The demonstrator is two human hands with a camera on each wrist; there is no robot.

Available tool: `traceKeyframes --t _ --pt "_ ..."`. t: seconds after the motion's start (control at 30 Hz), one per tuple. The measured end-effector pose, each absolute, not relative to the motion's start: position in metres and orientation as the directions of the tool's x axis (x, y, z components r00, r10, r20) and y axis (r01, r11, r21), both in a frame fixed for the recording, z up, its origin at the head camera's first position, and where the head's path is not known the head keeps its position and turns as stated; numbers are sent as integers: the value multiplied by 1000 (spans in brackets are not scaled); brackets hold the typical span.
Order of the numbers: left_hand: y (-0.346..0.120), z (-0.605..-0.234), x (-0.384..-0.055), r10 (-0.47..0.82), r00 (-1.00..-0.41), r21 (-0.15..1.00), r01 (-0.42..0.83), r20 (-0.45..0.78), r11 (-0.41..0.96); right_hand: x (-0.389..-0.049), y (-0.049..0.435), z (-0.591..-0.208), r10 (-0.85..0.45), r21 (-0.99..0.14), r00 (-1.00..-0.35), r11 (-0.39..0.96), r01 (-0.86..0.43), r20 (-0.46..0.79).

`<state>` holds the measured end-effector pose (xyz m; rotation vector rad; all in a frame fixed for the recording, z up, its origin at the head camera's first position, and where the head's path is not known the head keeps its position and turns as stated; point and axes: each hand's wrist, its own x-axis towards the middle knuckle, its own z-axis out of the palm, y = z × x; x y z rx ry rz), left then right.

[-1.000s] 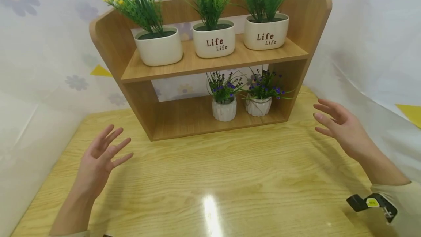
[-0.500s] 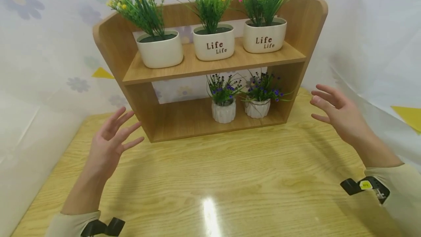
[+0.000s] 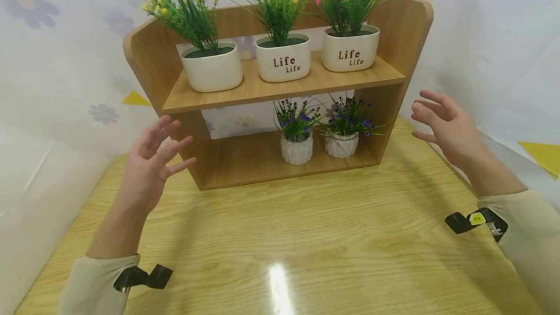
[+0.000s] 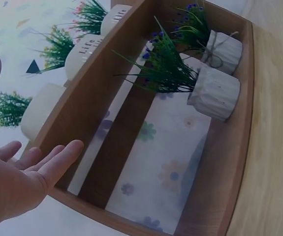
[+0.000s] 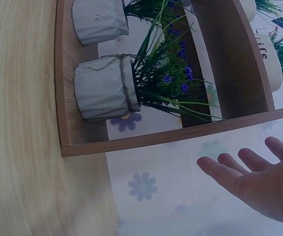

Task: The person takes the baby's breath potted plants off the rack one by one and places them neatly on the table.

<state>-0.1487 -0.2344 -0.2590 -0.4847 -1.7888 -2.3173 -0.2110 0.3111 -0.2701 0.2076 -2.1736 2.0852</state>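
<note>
Wooden shelf [image 3: 245, 157], fingers [image 3: 183, 165] now nearer

Left hand [image 3: 146, 166] advanced toward the shelf unit [image 3: 284, 94], its fingertips now overlapping the left side panel in the head view, where one second earlier they lie short of it. Right hand [image 3: 450, 123] likewise farther forward, now nearer the right side panel. Left sleeve [image 3: 94, 281] and its black wrist strap [image 3: 142, 276], previously almost out of frame, now show.
</note>
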Motion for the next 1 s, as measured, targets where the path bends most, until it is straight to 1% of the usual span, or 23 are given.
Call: traceKeyframes --t 0.2,0.43,0.57,0.63,0.83,1.0 --pt "-232 -242 -156 13 -939 900 327 345 -287 -223 304 -259 -8 -986 -987 45 -163 162" --pt "-226 -222 -166 -34 -942 895 329 335 -301 -238 294 -247 22 -986 -992 115 -122 125" --pt "-220 -211 -173 -63 -940 894 338 335 -295 -245 289 -239 38 -987 -994 128 -101 107" --pt "-218 -206 -177 -77 -940 898 341 333 -277 -249 286 -235 43 -986 -994 136 -94 101" --pt "-212 -193 -187 -111 -938 927 342 328 -150 -259 279 -227 60 -984 -993 155 -89 99" --pt "-208 -184 -199 -130 -936 934 341 327 -105 -267 272 -222 76 -984 -992 150 -93 105"
